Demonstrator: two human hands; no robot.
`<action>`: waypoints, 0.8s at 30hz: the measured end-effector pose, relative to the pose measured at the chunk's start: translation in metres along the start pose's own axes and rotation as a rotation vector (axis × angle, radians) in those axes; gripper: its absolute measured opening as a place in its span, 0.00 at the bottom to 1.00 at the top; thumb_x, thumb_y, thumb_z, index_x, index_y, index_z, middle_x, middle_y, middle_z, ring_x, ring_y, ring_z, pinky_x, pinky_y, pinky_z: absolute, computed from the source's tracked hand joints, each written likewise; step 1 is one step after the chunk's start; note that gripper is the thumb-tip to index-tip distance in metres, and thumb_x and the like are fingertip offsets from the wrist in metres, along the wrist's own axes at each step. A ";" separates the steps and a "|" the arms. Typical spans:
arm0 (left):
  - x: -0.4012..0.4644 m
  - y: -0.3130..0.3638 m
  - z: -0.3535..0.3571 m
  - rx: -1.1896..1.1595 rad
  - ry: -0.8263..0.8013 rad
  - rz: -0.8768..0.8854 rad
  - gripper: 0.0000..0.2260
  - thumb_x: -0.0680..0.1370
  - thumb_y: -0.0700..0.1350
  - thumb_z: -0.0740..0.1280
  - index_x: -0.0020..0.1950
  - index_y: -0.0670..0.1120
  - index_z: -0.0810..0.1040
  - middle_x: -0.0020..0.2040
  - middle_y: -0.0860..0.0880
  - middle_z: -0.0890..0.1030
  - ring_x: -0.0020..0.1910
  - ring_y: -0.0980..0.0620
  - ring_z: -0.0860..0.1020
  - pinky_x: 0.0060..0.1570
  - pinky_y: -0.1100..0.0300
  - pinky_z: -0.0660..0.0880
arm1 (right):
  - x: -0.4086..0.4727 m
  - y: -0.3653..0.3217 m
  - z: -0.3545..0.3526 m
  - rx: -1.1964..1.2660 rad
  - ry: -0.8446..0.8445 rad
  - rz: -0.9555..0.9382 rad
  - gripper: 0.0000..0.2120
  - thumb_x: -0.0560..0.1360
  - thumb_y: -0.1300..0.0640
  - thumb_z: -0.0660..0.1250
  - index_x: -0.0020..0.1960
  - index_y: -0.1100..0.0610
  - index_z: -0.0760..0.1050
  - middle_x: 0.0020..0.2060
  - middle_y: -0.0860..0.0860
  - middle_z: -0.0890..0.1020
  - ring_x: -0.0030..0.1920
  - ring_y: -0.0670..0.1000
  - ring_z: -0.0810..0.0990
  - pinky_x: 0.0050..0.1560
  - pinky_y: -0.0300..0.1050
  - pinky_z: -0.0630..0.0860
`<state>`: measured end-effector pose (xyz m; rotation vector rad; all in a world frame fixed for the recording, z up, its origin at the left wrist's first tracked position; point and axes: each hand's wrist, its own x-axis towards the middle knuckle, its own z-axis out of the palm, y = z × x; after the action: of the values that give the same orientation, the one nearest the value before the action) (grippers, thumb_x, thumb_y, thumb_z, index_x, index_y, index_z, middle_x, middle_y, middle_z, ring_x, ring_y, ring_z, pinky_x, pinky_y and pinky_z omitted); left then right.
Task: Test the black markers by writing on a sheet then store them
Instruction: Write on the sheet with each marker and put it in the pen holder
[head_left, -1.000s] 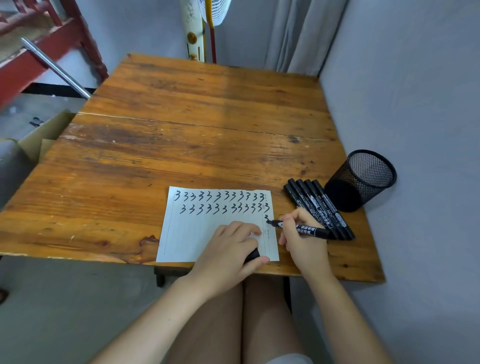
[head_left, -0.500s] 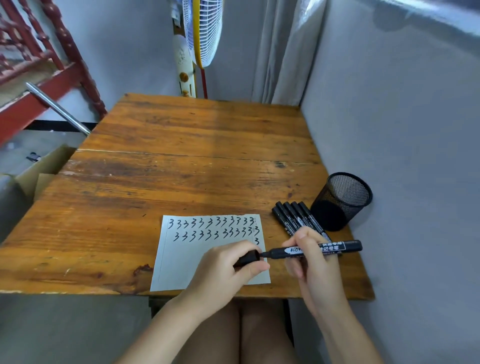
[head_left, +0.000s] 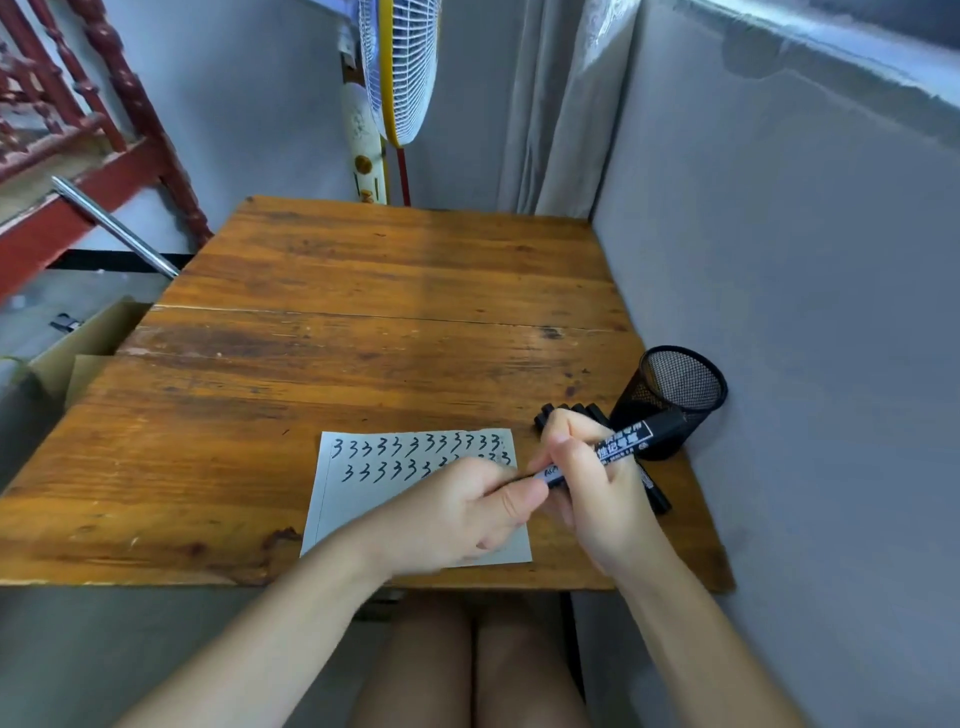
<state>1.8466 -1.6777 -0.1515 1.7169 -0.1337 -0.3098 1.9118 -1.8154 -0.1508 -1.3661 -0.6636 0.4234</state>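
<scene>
A white sheet (head_left: 363, 499) with two rows of handwritten 3s lies near the front edge of the wooden table (head_left: 363, 338). My right hand (head_left: 587, 488) grips a black marker (head_left: 634, 439) above the sheet's right edge, its rear end pointing up towards the black mesh pen cup (head_left: 675, 400). My left hand (head_left: 467, 514) meets the marker's front end, pinched on its cap, which its fingers hide. Several more black markers (head_left: 654, 491) lie side by side on the table, mostly hidden behind my right hand.
The grey wall (head_left: 779, 312) runs close along the table's right side, right behind the pen cup. A standing fan (head_left: 395, 78) is past the far edge. A cardboard box (head_left: 78, 348) and a red wooden frame (head_left: 78, 156) are at the left.
The marker left the sheet and rose above it. My left hand brought the cap up to the marker's tip. The camera tilted up.
</scene>
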 end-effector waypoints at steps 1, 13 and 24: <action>0.000 -0.001 -0.004 -0.110 -0.086 -0.027 0.19 0.74 0.59 0.58 0.29 0.48 0.64 0.22 0.56 0.62 0.20 0.56 0.58 0.21 0.64 0.56 | 0.003 0.000 -0.001 -0.029 -0.038 -0.011 0.14 0.69 0.52 0.58 0.29 0.59 0.66 0.18 0.43 0.67 0.21 0.40 0.65 0.23 0.30 0.61; 0.039 -0.032 -0.015 0.376 0.208 -0.102 0.07 0.75 0.57 0.62 0.45 0.56 0.74 0.32 0.54 0.71 0.29 0.57 0.68 0.31 0.61 0.65 | 0.013 -0.035 -0.081 -0.433 0.491 -0.010 0.08 0.78 0.55 0.61 0.41 0.50 0.72 0.25 0.46 0.73 0.25 0.45 0.70 0.28 0.37 0.68; 0.052 -0.103 0.008 0.894 0.376 0.114 0.16 0.73 0.57 0.52 0.42 0.51 0.76 0.38 0.57 0.76 0.39 0.60 0.70 0.35 0.67 0.67 | 0.022 0.021 -0.114 -1.149 0.539 0.242 0.09 0.78 0.51 0.61 0.55 0.52 0.75 0.37 0.50 0.79 0.32 0.46 0.72 0.26 0.36 0.60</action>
<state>1.8849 -1.6812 -0.2602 2.6040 -0.0969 0.2063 2.0045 -1.8834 -0.1750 -2.5365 -0.2505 -0.2201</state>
